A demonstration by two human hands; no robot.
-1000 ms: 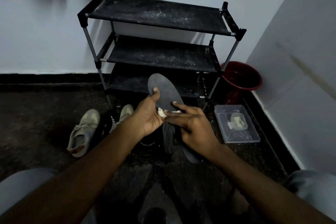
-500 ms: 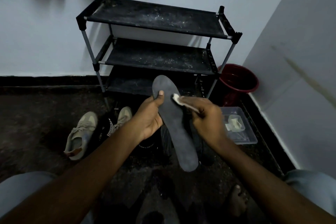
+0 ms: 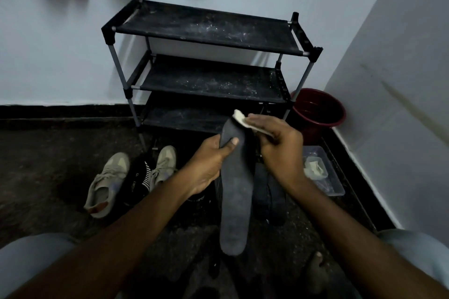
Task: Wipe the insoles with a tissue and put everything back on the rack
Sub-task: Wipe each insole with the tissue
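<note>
The insole (image 3: 233, 201), dark grey, hangs lengthwise before us above the floor (image 3: 48, 165). Our left hand (image 3: 209, 162) grips its upper end, thumb across its face. Our right hand (image 3: 279, 150) pinches a white tissue (image 3: 240, 118) and presses it against the insole's top edge. Behind both hands stands the dusty black three-shelf rack (image 3: 206, 29). Beige sneakers (image 3: 107, 182) lie on the floor at left. A red bucket (image 3: 318, 109) and a clear plastic box (image 3: 335, 184) sit at right.

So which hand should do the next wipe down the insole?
Probably the right hand: it holds the tissue at the far end of the insole, while the left hand grips the insole steady.
</note>
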